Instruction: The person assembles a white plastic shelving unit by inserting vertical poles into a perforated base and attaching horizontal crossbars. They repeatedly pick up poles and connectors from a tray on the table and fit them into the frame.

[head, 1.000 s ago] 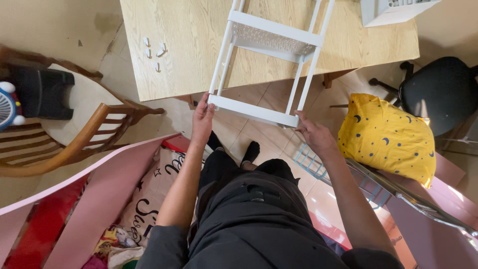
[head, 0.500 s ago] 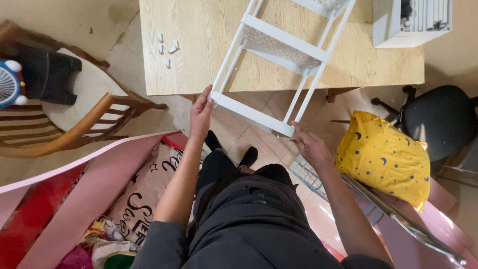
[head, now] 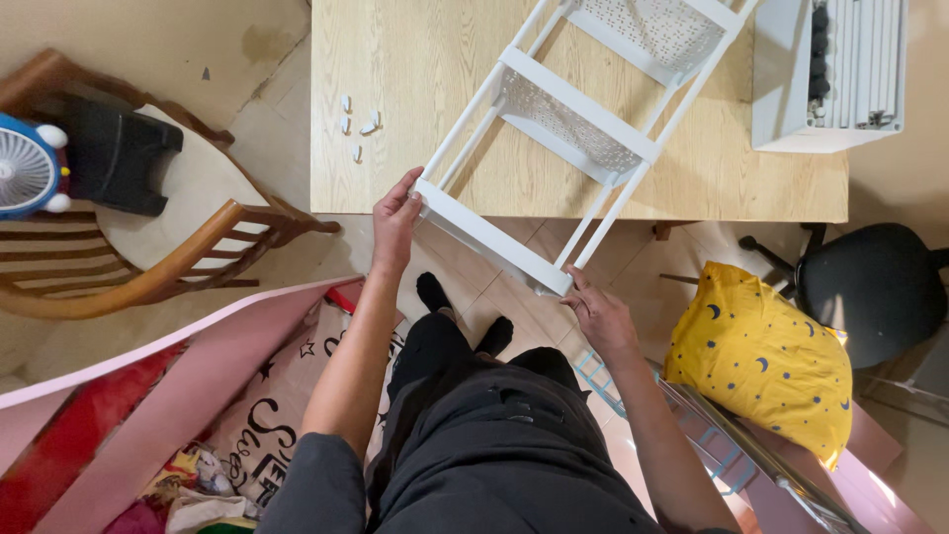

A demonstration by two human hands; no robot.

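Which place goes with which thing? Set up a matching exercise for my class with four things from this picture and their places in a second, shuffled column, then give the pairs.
Things:
1. white rack
2. small white pegs
3. yellow cushion
4. blue fan

Places:
A. on the wooden chair
B. held by both hands at its near end
C. loose on the table's left part
D. beside the black office chair

Pairs: 1-B, 2-C, 3-D, 4-A

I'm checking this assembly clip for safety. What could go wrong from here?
The white rack lies slanted across the table with its near end past the edge, held only by the left hand and right hand; a slip could likely drop it toward the feet. Swinging it might also sweep the small white parts off the table or bump the white box.
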